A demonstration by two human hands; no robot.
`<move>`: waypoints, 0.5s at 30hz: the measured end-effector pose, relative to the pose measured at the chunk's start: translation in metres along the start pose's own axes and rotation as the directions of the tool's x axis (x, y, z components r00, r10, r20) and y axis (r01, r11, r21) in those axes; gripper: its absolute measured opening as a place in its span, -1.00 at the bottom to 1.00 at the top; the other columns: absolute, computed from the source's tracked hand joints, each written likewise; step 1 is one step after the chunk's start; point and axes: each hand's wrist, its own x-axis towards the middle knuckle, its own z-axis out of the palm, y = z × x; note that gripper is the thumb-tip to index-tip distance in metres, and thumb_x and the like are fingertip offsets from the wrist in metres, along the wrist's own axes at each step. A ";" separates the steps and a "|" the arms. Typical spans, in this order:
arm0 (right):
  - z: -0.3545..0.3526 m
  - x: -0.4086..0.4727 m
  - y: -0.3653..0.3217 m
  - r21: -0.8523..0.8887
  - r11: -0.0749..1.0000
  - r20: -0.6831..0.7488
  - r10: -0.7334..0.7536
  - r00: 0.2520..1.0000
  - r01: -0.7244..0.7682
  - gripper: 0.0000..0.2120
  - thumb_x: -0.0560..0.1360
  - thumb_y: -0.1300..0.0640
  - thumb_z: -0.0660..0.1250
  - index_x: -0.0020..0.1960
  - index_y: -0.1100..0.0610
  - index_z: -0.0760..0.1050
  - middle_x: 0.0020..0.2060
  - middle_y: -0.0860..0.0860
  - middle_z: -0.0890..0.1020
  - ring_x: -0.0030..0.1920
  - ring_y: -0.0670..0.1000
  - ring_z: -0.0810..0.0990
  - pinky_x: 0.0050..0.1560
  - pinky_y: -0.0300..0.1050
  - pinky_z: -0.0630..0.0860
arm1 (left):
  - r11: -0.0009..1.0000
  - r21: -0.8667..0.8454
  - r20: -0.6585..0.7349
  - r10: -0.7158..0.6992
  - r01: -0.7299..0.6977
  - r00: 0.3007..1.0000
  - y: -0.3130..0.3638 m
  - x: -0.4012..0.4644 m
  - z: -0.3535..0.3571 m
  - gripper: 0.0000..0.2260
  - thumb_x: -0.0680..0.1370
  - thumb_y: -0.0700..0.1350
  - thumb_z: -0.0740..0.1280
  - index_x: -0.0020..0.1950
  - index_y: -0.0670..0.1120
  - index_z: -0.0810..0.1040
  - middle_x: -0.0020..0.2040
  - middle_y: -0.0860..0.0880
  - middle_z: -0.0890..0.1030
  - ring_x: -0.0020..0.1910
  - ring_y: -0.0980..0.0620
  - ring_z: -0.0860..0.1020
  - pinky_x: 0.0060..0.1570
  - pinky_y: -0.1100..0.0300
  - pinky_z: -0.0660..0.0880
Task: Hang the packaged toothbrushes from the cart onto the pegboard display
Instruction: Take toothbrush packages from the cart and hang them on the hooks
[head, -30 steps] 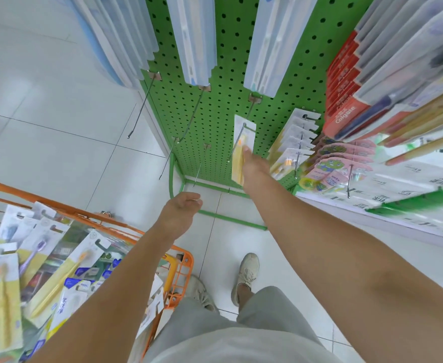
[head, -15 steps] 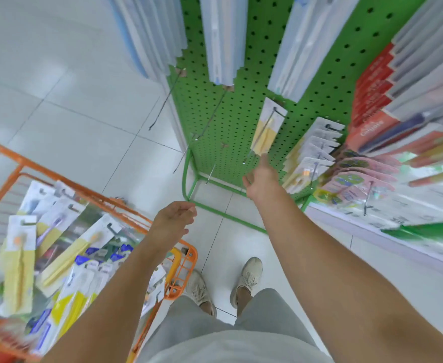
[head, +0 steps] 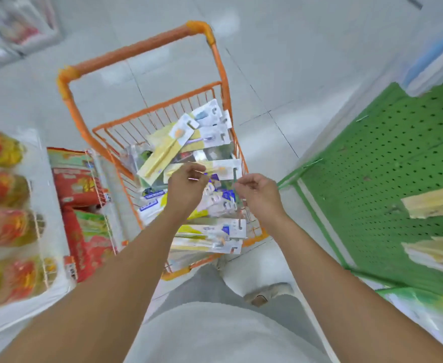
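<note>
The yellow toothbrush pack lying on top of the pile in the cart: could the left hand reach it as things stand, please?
Probably yes. The left hand hovers over the cart, just short of the yellow toothbrush pack, which lies uncovered on top of the pile.

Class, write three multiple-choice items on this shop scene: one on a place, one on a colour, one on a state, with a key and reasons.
1. Where do the packaged toothbrushes lie?
A in the wire cart
B on the floor
C on a chair

2. What colour is the perforated pegboard?
A blue
B green
C black

3. What do the left hand and right hand hold?
A one bottle each
B a basket
C nothing

Key: 1 A, packs fill the orange wire cart; 2 B, the holed panel is green; 3 C, both hover above the packs, fingers loosely curled.
</note>
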 end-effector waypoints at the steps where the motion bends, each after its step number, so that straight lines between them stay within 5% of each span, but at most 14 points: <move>1: 0.015 0.010 -0.008 -0.062 0.998 0.018 -0.026 1.000 0.027 -0.87 0.47 0.19 0.50 0.00 0.17 0.63 -0.24 -0.03 0.60 -0.23 -0.06 0.57 -0.15 -0.19 0.53 | 1.000 0.025 -0.033 0.013 -0.012 0.999 -0.006 0.008 -0.014 -0.87 0.52 -0.23 0.44 -0.02 -0.02 0.58 -0.25 0.06 0.59 -0.36 0.21 0.54 -0.27 0.25 0.44; 5: 0.060 0.058 -0.028 -0.388 0.916 0.025 -0.099 0.995 0.101 -0.65 0.49 0.19 0.47 0.26 0.13 0.55 0.04 -0.03 0.55 0.02 -0.03 0.54 -0.02 -0.19 0.46 | 0.989 0.148 -0.091 0.031 -0.017 0.995 -0.031 0.043 -0.060 -0.73 0.48 -0.18 0.49 0.15 -0.09 0.55 -0.03 -0.01 0.59 -0.15 0.05 0.53 -0.09 0.21 0.44; 9: 0.063 0.099 -0.024 -0.815 0.572 0.062 -0.067 0.996 0.089 -0.40 0.47 0.37 0.29 0.45 0.00 0.39 0.29 0.08 0.51 0.34 0.21 0.38 0.07 0.00 0.46 | 0.914 0.406 0.050 -0.002 -0.019 0.999 -0.055 0.083 -0.078 -0.44 0.52 -0.06 0.47 0.47 -0.15 0.39 0.39 -0.13 0.48 0.34 -0.14 0.46 0.27 0.06 0.39; 15: 0.058 0.124 -0.005 -0.950 0.253 0.170 -0.076 0.982 0.184 -0.58 0.58 0.13 0.35 0.42 0.03 0.39 0.25 0.09 0.51 0.27 0.19 0.37 0.06 0.02 0.42 | 0.839 0.543 0.107 -0.045 -0.020 0.993 -0.075 0.142 -0.081 -0.26 0.54 0.06 0.42 0.60 -0.14 0.14 0.49 -0.15 0.34 0.46 -0.18 0.31 0.35 -0.12 0.36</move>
